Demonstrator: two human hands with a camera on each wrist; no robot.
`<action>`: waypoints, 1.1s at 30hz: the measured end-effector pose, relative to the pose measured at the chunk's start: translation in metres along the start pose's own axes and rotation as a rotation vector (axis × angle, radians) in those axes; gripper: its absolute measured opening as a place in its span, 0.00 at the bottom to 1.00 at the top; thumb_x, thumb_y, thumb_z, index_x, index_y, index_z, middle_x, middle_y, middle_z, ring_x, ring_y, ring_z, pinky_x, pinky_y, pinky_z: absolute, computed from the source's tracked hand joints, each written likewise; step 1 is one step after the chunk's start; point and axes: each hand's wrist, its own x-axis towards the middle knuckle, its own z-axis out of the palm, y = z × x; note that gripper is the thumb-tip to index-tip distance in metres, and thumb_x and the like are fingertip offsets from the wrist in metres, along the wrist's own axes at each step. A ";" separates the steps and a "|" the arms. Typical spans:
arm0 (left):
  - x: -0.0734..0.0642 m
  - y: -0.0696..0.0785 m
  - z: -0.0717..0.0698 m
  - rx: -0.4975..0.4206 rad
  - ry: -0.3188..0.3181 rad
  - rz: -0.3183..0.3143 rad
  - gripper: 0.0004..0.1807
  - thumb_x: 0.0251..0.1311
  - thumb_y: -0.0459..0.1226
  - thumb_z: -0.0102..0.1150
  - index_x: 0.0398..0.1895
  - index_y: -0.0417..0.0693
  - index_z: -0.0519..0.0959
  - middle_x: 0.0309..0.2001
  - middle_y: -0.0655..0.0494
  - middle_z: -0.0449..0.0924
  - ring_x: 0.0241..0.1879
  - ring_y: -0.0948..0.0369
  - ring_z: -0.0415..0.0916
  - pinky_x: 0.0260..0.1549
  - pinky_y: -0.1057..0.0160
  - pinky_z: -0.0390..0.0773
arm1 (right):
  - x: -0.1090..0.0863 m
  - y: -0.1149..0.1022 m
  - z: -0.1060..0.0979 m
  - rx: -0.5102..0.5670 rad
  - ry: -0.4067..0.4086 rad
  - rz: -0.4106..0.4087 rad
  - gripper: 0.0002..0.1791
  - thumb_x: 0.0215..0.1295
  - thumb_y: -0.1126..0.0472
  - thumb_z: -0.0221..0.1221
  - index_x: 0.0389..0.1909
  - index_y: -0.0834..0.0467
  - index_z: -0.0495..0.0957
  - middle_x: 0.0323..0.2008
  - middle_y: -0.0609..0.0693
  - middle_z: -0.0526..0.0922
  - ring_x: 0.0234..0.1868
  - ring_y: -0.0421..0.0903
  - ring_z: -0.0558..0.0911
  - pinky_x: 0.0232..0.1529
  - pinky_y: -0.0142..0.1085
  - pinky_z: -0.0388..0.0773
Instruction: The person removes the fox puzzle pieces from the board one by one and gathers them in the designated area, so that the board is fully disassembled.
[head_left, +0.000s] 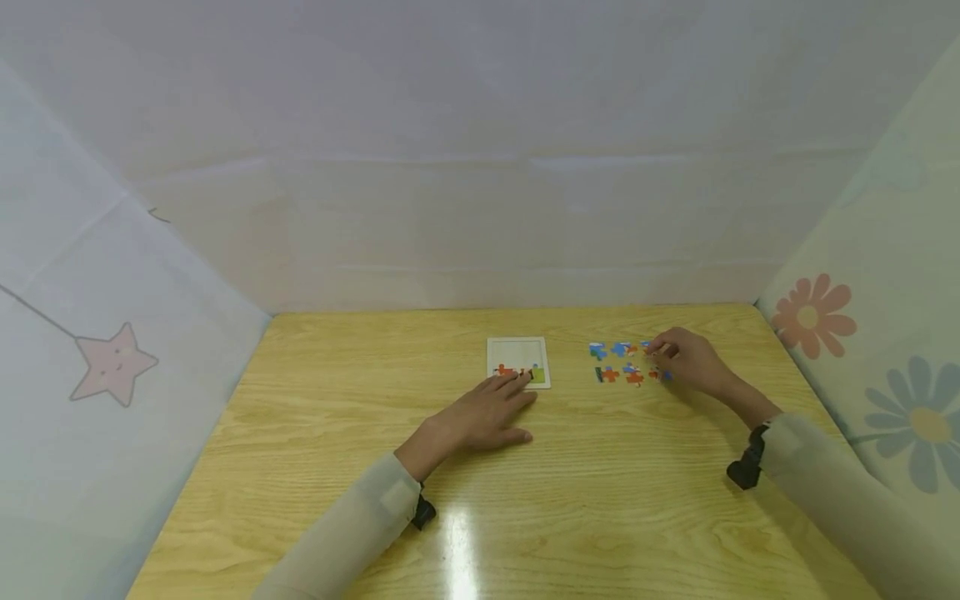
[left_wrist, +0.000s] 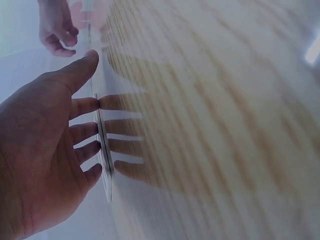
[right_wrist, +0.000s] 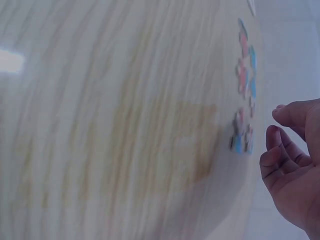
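L hand [head_left: 487, 414]: fingers straight, tips at near edge of part-filled tray [head_left: 517, 352]. R hand [head_left: 690, 362]: loosely curled, no pc seen gripped, by R end of loose puzzle pcs [head_left: 611, 375], on table [head_left: 337, 375] R of tray. Prob. pc-picking step; next needs thumb-finger pinch.

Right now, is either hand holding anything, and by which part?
Nothing, it seems: the left hand only touches the puzzle board; the right hand looks empty near loose pieces.

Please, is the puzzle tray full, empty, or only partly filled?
Partly filled: the tray holds pieces along its near edge; its far part shows bare.
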 end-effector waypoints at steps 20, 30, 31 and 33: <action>-0.001 -0.002 0.000 -0.008 0.019 0.033 0.38 0.80 0.58 0.50 0.85 0.50 0.60 0.87 0.47 0.41 0.85 0.47 0.43 0.82 0.46 0.50 | 0.047 -0.053 0.040 0.147 -0.131 -0.100 0.09 0.75 0.70 0.61 0.51 0.69 0.83 0.49 0.64 0.86 0.45 0.59 0.87 0.38 0.43 0.87; -0.002 0.001 -0.001 -0.003 -0.010 0.018 0.38 0.81 0.58 0.48 0.85 0.52 0.59 0.87 0.47 0.40 0.85 0.48 0.41 0.82 0.48 0.49 | 0.071 -0.079 0.058 0.146 -0.216 -0.097 0.11 0.77 0.69 0.61 0.54 0.68 0.84 0.50 0.63 0.87 0.49 0.58 0.85 0.44 0.46 0.85; -0.002 0.002 -0.001 0.000 -0.015 0.015 0.38 0.81 0.59 0.48 0.85 0.52 0.59 0.87 0.47 0.39 0.85 0.49 0.41 0.82 0.48 0.49 | 0.074 -0.081 0.060 0.142 -0.223 -0.102 0.11 0.77 0.69 0.60 0.54 0.67 0.84 0.50 0.63 0.87 0.49 0.58 0.85 0.46 0.45 0.84; -0.002 0.003 0.000 0.000 -0.023 0.011 0.39 0.81 0.59 0.47 0.86 0.53 0.58 0.87 0.47 0.38 0.86 0.49 0.40 0.82 0.48 0.49 | 0.080 -0.086 0.065 0.139 -0.239 -0.116 0.11 0.77 0.69 0.61 0.54 0.68 0.84 0.50 0.63 0.87 0.50 0.58 0.85 0.49 0.46 0.84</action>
